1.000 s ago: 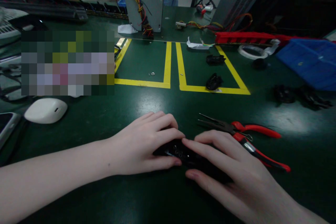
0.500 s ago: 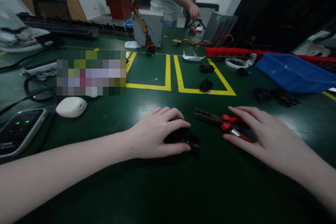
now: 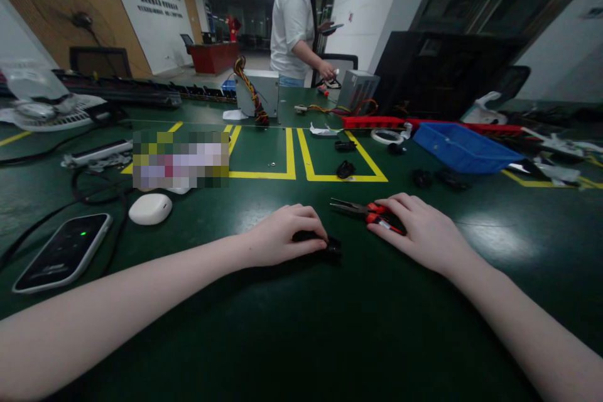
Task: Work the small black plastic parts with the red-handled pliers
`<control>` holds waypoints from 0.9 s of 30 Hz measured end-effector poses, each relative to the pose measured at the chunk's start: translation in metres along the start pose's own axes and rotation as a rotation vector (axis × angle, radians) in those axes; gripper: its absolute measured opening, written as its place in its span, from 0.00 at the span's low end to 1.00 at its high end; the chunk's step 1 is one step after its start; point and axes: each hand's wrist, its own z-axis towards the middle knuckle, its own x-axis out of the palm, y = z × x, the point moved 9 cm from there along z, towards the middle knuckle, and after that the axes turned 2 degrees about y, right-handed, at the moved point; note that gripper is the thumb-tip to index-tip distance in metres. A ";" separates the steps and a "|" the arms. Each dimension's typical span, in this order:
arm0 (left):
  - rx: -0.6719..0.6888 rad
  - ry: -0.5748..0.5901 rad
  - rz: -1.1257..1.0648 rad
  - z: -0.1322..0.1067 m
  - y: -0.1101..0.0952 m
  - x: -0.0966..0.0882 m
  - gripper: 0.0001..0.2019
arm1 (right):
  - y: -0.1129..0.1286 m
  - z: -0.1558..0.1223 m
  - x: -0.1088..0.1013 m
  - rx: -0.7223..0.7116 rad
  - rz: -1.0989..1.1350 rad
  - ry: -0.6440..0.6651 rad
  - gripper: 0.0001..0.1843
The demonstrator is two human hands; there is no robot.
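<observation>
My left hand rests on the green table with its fingers curled round a small black plastic part. One end of that part sticks out past the fingertips, and the rest is hidden under the hand. To the right, my right hand has its thumb and fingers round the red handles of a pair of needle-nose pliers. The pliers lie low over the table, their thin jaws pointing left towards the black part.
Two dark parts lie inside a yellow taped square. A blue tray stands back right, with black pieces before it. On the left are a white case and a phone-like device. A person stands across the table.
The view has tilted up, showing more of the room. My left fingers have drawn closer together on the black part, and my right hand has closed in on the pliers' handles.
</observation>
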 end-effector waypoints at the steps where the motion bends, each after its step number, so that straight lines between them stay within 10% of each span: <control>1: 0.007 -0.001 -0.014 0.000 0.001 0.000 0.08 | -0.001 0.000 0.000 -0.010 -0.006 -0.014 0.31; 18: 0.037 0.037 0.136 -0.005 -0.007 0.003 0.10 | 0.032 -0.025 -0.055 -0.336 -0.105 -0.467 0.26; 27: 0.029 -0.028 0.140 -0.004 0.001 0.003 0.07 | 0.052 -0.032 -0.048 -0.512 -0.056 -0.397 0.25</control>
